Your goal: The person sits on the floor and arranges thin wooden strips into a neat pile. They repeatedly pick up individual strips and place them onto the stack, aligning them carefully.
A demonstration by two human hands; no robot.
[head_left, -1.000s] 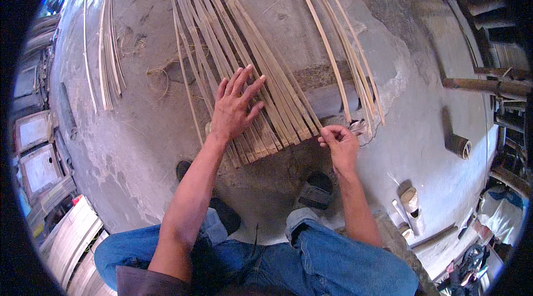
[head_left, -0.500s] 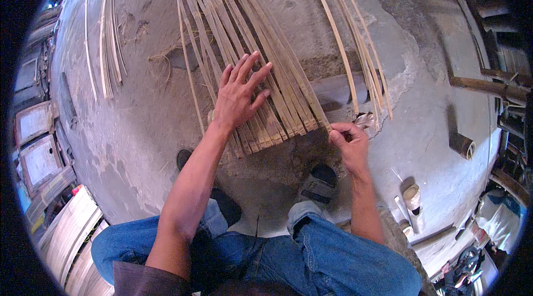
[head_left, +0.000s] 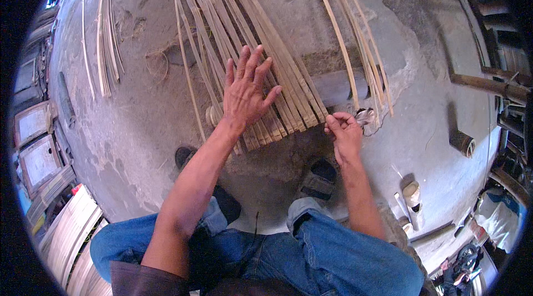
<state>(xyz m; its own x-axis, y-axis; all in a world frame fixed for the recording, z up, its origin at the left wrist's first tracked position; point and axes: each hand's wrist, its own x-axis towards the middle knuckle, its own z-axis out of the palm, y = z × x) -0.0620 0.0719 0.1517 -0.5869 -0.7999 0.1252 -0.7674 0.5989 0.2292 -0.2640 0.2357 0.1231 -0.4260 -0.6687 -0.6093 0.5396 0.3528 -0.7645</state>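
Note:
Long flat bamboo strips (head_left: 277, 68) lie side by side on the floor, their near ends roughly lined up in front of my feet. My left hand (head_left: 247, 85) rests on top of them, palm down, with its fingers spread. At the near right corner, my right hand (head_left: 343, 129) pinches the end of the outermost bamboo strip (head_left: 311, 93) between thumb and fingers. A few strips on the left side fan a little apart from the others. The far ends run out of the picture.
Several loose strips (head_left: 361, 46) lie to the right, and a thin bundle (head_left: 105, 35) to the far left. A short bamboo tube (head_left: 462, 144) and a pale cup-like piece (head_left: 411, 195) are on the right. My sandalled feet (head_left: 319, 179) stand just before the strips.
My left hand has slid a little to the right, fingers still spread. My right hand has shifted slightly left and away from me, with the outer strip's end following it.

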